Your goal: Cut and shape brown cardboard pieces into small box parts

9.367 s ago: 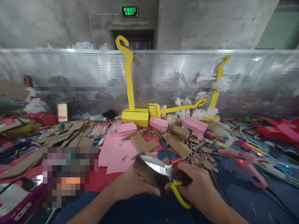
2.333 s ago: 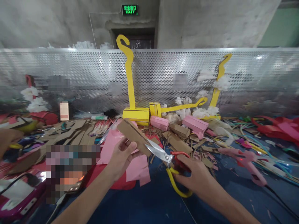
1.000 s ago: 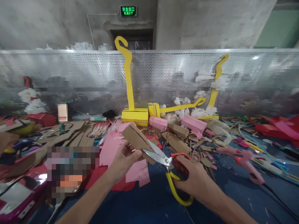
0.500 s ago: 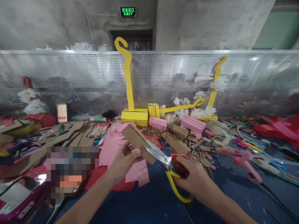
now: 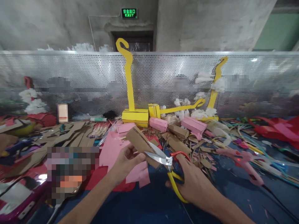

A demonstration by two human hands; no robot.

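Observation:
A folded piece of brown cardboard [image 5: 137,140] is pinched between the thumb and fingers of my left hand [image 5: 129,163], tilted down to the right. My right hand [image 5: 191,177] grips scissors [image 5: 174,179] with one red and one yellow handle. The scissor blades are parted, with the cardboard's lower right part between them. Pink paper [image 5: 112,152] and red paper [image 5: 99,179] lie beneath my left hand. Behind the cardboard stands a yellow hooked shape on a yellow box base [image 5: 135,116].
Pink boxes [image 5: 193,125] and cardboard scraps [image 5: 178,144] lie behind my hands. A pink glue gun [image 5: 243,161] with a black cord is at the right. Cardboard strips [image 5: 74,133] cover the left side. A perforated metal panel [image 5: 154,71] runs across the back.
The cardboard and my left hand have moved slightly right. The scissors have opened wider, and the fingers of my right hand have spread with the handles.

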